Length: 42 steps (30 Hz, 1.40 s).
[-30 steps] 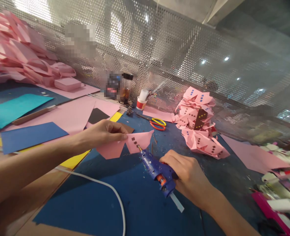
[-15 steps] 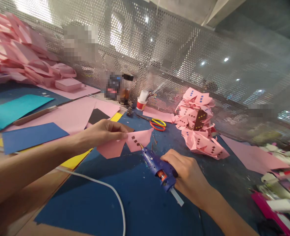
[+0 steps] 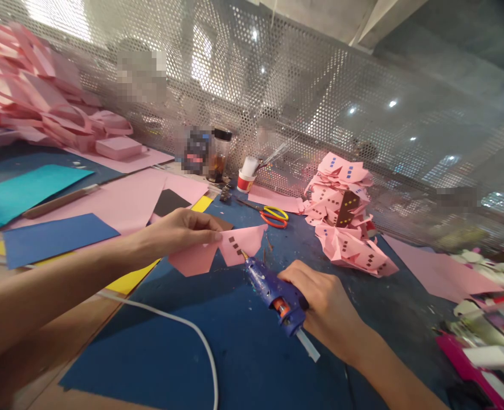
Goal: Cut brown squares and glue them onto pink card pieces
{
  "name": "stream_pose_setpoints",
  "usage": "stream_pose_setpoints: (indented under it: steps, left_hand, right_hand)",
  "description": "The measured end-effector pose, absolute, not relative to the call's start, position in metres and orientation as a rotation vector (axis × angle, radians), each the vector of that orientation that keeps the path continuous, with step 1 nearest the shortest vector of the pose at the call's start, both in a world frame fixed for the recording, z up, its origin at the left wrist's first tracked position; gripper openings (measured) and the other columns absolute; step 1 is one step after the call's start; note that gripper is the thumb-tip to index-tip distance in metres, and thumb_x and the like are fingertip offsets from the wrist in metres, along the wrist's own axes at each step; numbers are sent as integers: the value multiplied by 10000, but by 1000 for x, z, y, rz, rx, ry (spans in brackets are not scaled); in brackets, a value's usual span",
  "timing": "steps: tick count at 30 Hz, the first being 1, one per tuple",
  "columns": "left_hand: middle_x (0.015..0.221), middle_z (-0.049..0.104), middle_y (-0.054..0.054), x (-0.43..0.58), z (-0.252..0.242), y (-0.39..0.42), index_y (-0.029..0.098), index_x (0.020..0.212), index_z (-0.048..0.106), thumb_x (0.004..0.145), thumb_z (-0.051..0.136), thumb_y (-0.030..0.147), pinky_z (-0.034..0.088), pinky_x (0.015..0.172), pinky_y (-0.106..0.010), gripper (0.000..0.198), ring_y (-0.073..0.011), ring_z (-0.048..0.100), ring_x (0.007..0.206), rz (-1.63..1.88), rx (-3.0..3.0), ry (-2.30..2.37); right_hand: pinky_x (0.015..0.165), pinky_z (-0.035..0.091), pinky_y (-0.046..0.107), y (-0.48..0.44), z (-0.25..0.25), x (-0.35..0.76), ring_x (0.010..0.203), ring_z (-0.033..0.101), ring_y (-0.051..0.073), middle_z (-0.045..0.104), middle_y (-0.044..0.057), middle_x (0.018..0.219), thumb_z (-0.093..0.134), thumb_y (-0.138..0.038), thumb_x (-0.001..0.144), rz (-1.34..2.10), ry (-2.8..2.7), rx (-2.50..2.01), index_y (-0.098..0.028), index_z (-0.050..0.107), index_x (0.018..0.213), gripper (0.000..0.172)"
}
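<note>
My left hand (image 3: 192,230) pinches a folded pink paper piece (image 3: 196,259) by its upper edge, above the blue work surface. Small dark squares run in a slanted row on the paper's right part. My right hand (image 3: 318,290) is wrapped round a blue hot glue gun (image 3: 273,285), with a clear glue stick (image 3: 308,345) jutting from its rear. The gun's tip meets or nearly meets the paper beside the lowest square; I cannot tell if it touches. Beyond my right hand stands a stack of folded pink paper shapes (image 3: 341,199) bearing blue, brown and yellow squares.
Scissors (image 3: 274,215) with red and yellow handles lie behind the paper. A red-and-white cup (image 3: 246,181) and a lidded jar (image 3: 221,154) stand by the perforated metal screen (image 3: 311,102). A white cable (image 3: 183,320) curves across the front. Pink paper strips (image 3: 42,97) pile up at left.
The glue gun's tip has shifted very slightly left and up along the paper. My left hand and the pink piece stay nearly in place.
</note>
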<state>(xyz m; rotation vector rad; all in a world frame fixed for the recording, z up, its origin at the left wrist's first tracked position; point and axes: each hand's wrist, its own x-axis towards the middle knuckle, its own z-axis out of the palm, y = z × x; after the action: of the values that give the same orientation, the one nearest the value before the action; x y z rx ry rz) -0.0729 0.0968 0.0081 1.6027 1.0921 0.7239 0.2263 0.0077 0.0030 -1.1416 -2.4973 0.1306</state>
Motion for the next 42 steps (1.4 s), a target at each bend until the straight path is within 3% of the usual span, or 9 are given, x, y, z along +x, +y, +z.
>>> stream_pose_setpoints:
  steps: [9,29,33,38,42]
  left_hand:
    - [699,708,-11,-73,8,96,187,756,738,750,737,486,307,446,-182,299,-102,524,550,730,1575,1069]
    - [666,676,-4,-72,8,96,182,754,733,756,736,489,288,445,-174,306,-91,500,548,728,1581,1055]
    - [654,666,-10,-74,8,96,186,764,731,751,730,521,289,439,-191,335,-105,508,529,730,1590,1079]
    - [699,697,-25,-73,6,96,196,784,740,746,724,542,355,468,-214,349,-141,566,566,730,1586,1100]
    - [726,716,-21,-68,2,95,213,779,771,751,724,530,421,547,-238,322,-173,606,653,750,1730,1121]
  right_hand:
    - [704,428,277,7,-4,225,810,609,173,624,30,986,637,-147,883,150,-2531,-1148,-217,565,1051,195]
    - [694,419,276,7,-3,224,803,610,172,620,25,966,627,-144,886,148,-2518,-1161,-212,568,1043,181]
    - [651,406,269,6,3,221,747,588,155,618,27,919,594,-155,904,232,-2443,-1115,-202,583,974,85]
    - [664,429,253,8,7,220,745,576,140,607,10,884,598,-151,908,340,-2205,-1092,-216,594,989,104]
    - [711,477,253,9,6,216,796,606,143,634,13,959,613,-243,937,415,-1984,-1209,-238,601,999,64]
